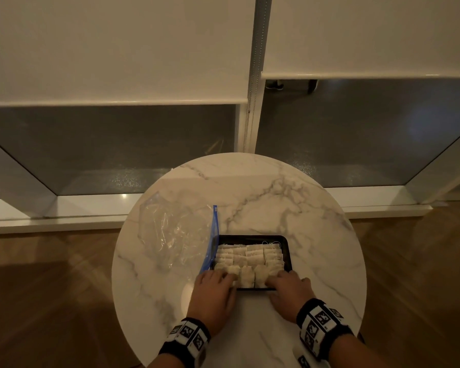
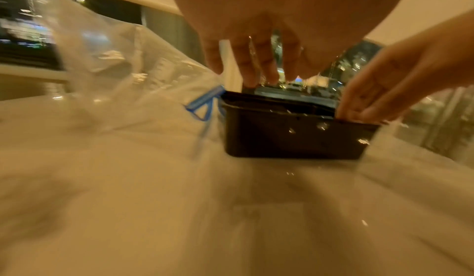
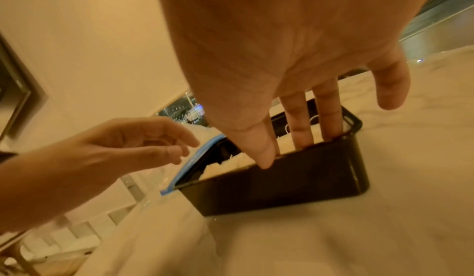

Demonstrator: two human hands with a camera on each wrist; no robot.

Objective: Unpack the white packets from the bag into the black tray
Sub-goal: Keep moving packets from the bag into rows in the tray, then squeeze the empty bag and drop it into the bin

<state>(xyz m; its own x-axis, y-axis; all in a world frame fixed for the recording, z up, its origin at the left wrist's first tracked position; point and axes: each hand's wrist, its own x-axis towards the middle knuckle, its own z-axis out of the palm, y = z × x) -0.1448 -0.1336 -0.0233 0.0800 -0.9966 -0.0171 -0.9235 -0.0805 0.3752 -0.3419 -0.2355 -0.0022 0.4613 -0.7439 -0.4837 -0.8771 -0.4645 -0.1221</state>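
A round marble table [image 1: 250, 192] with grey veins fills the lower middle of the head view, standing on a wood floor [image 1: 37, 288]. Behind it, across the upper half of the frame, pale roller blinds [image 1: 117, 49] hang partway down over dark window glass [image 1: 112, 144], with a white sill [image 1: 64, 205] running along the bottom — the light is dim and warm.

The black tray [image 1: 253, 237] sits low on the table, just right of centre, packed with rows of white packets [image 1: 250, 257]. The clear bag [image 1: 170, 235] lies crumpled to the left of the tray, its blue zip strip [image 1: 212, 240] leaning against the tray's left wall.

Both hands are at the tray's near edge. The left hand [image 1: 213, 292] reaches over the near left corner with fingers loosely extended, tips down among the packets. The right hand [image 1: 290, 293] does the same at the near right corner — fingers straight and spread, dipping inside the rim, thumb against the outer wall. Neither hand visibly grips anything.
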